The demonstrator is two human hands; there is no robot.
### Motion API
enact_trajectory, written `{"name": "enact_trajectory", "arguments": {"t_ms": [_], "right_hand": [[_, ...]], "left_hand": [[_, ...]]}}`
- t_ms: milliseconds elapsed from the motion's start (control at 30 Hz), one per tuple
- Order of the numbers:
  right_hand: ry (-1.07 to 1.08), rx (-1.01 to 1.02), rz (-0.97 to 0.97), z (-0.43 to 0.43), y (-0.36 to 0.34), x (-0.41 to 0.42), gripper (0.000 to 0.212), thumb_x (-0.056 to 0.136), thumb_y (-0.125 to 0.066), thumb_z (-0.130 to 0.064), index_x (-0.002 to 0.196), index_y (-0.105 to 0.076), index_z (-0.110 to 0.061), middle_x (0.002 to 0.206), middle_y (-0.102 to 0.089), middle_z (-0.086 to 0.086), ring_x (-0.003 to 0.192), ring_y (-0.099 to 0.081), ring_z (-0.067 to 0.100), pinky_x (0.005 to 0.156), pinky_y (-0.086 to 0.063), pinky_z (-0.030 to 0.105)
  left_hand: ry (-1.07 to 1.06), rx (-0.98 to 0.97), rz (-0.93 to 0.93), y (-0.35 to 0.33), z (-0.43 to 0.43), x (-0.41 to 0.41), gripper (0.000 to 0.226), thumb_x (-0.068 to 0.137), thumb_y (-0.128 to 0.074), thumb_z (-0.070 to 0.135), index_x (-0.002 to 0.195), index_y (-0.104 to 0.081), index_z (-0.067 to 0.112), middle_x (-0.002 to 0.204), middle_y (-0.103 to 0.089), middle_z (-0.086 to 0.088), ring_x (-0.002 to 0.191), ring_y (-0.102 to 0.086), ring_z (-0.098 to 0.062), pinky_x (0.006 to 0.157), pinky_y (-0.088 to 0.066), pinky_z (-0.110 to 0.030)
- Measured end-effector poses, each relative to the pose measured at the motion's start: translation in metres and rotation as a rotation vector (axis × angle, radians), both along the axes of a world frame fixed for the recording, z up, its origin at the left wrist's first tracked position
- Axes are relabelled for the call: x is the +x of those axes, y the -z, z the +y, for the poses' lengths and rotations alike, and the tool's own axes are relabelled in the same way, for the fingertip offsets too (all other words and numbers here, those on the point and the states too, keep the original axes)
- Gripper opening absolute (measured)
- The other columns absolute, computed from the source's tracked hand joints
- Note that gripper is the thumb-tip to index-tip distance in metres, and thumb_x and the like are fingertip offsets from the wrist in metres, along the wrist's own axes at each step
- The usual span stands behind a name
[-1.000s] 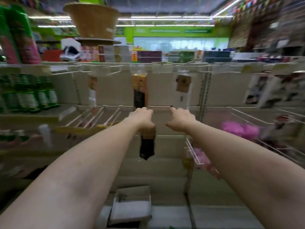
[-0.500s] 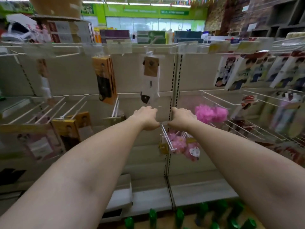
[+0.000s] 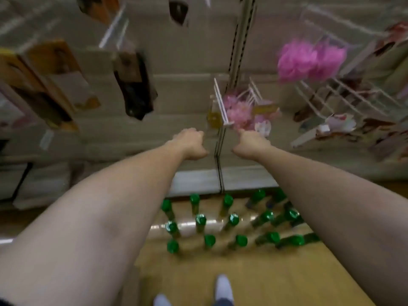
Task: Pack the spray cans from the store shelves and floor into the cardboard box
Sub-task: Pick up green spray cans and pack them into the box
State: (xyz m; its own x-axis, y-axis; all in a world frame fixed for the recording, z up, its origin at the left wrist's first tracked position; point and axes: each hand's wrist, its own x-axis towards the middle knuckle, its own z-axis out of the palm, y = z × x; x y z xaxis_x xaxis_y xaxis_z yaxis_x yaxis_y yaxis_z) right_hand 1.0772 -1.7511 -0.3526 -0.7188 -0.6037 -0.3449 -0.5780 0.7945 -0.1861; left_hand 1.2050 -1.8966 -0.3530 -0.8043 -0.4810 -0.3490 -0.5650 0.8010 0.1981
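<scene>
Several rows of slim, green-capped metal spray cans stand upright on the wooden floor, at the foot of the beige shelving. Judged light, rigid, smooth-walled and easily toppled; best taken round the mid-body, below the cap. Left hand: fingers curled under, holding nothing, well above the cans. Right hand: likewise curled and empty, near pink mesh sponges.

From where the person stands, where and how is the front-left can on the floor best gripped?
Probably round the can just under its green cap, coming down from the near side: it stands upright, and other cans crowd behind and right of it.
</scene>
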Motion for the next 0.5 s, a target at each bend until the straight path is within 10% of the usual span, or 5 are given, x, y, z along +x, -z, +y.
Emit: {"name": "enact_trajectory", "arguments": {"t_ms": [500], "right_hand": [[-0.017, 0.311, -0.352, 0.098, 0.289, 0.033, 0.06, 0.087, -0.063, -0.042, 0.141, -0.051, -0.018, 0.131, -0.06, 0.015, 0.121, -0.057, 0.038, 0.097, -0.052, 0.043]], "left_hand": [[-0.115, 0.292, -0.283, 0.292, 0.077, 0.048, 0.059, 0.09, -0.061, 0.044, 0.14, -0.054, 0.015, 0.141, -0.052, -0.013, 0.126, -0.052, -0.036, 0.101, -0.049, -0.041]]}}
